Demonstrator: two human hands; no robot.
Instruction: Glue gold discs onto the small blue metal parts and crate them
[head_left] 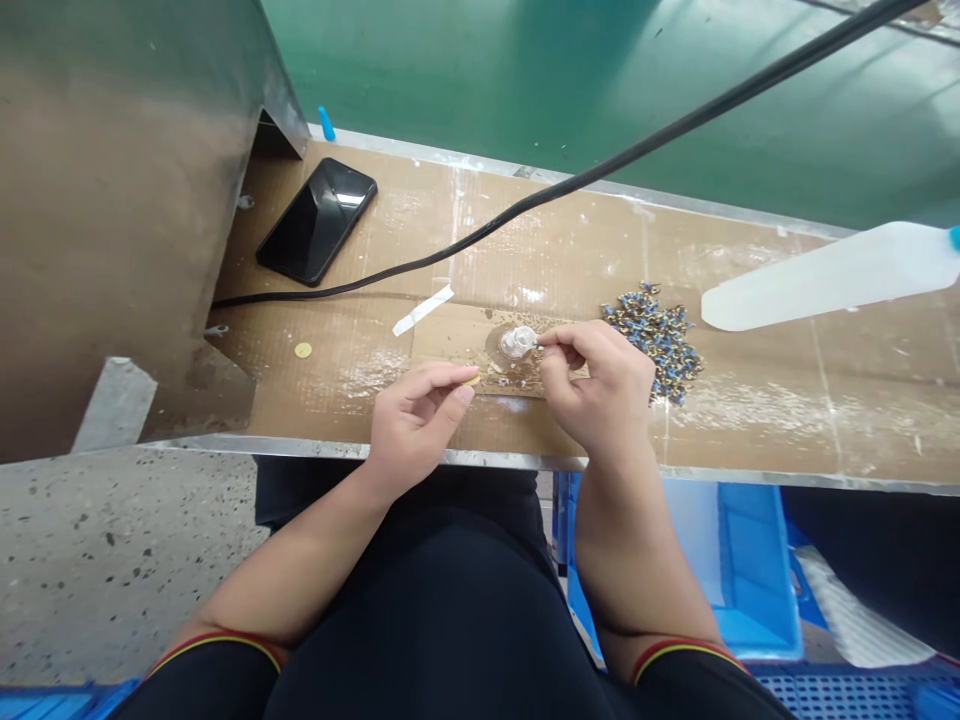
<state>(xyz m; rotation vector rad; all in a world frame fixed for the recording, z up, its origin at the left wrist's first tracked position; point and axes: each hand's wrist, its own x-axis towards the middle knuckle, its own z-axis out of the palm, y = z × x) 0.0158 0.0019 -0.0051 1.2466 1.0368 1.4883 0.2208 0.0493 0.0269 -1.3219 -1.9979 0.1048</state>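
Blue pieces (656, 340) lie heaped, loose; left hand (415, 420) pinches a yellow disc (472, 379), right hand (600, 385) a tiny piece (538, 346), the two unjoined.

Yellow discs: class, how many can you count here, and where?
2: one disc lies on the cardboard, left of the left hand; the other disc, partly covered, is in that hand. More may be hidden.

From the person's head, the single view looks forward and steeply down, quite near to the left hand (414, 415) and right hand (598, 385) at the frame's centre.
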